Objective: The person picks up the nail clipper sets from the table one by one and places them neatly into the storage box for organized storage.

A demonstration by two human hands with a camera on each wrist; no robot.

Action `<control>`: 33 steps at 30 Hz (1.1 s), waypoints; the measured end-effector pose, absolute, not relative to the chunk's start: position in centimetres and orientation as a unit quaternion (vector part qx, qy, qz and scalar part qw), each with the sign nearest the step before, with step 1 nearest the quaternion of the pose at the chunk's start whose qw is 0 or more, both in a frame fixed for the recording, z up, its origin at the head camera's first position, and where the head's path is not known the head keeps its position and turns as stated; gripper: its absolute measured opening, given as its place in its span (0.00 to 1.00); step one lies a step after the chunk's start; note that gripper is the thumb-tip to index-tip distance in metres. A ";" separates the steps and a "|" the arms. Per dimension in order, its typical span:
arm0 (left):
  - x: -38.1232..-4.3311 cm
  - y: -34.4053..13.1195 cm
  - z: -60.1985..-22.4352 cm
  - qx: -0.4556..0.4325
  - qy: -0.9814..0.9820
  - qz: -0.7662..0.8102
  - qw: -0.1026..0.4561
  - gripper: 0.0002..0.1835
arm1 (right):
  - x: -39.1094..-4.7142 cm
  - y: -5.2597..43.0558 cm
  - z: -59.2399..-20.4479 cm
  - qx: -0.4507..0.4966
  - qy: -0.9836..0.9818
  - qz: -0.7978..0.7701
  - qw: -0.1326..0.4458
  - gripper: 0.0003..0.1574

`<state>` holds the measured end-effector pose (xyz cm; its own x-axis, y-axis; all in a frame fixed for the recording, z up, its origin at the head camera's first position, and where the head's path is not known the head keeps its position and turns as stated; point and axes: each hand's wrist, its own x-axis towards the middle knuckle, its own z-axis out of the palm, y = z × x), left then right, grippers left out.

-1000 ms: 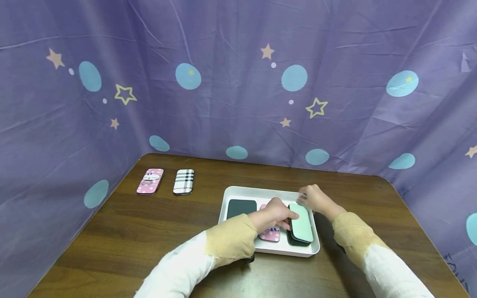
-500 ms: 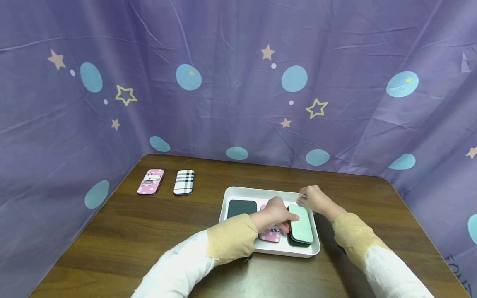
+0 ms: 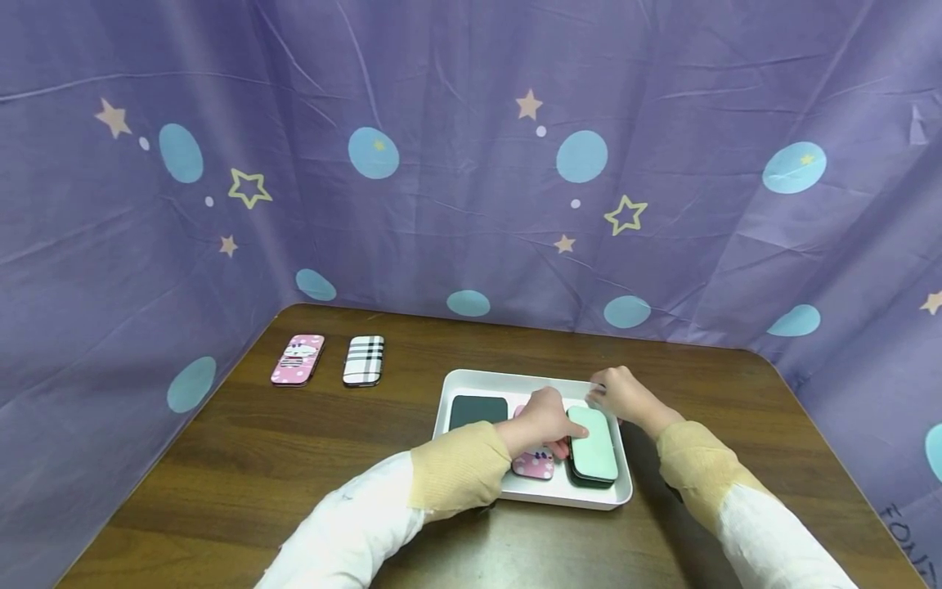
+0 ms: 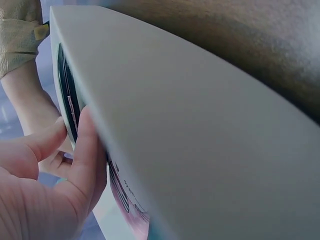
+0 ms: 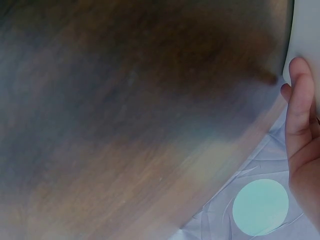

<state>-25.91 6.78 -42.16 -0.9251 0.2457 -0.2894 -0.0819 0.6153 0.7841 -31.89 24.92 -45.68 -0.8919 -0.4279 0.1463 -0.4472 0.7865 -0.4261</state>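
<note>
From my end, I see the green case [image 3: 593, 446] has sunk slightly and edged toward the tray's [image 3: 482, 378] middle, the left hand [image 3: 543, 417] shifting with it.

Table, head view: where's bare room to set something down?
Bare: table wood between the plaid case, white tray and left sleeve; a strip between tray and curtain; wood right of the right sleeve. Crowded: inside the tray, with a dark case, pink case, mint case and the left hand; the right hand takes its far right corner.
</note>
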 end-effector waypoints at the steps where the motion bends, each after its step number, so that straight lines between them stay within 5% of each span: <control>1: -25.9 6.8 -42.2 0.053 0.881 0.432 0.184 0.18 | -31.9 24.9 -45.7 0.231 -0.945 0.232 0.020 0.05; 23: -25.9 6.8 -42.3 0.088 0.906 0.383 0.160 0.19 | -32.1 25.1 -45.7 0.241 -0.944 0.222 0.028 0.06; 33: -26.1 6.5 -42.0 0.090 0.895 0.392 0.195 0.16 | -32.1 24.9 -45.9 0.228 -0.947 0.226 0.021 0.06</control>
<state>-26.10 6.51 -42.04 -0.9082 0.3133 -0.2777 0.0086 0.6771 0.7358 -32.05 24.92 -45.89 -0.8952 -0.4220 0.1431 -0.4411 0.7937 -0.4189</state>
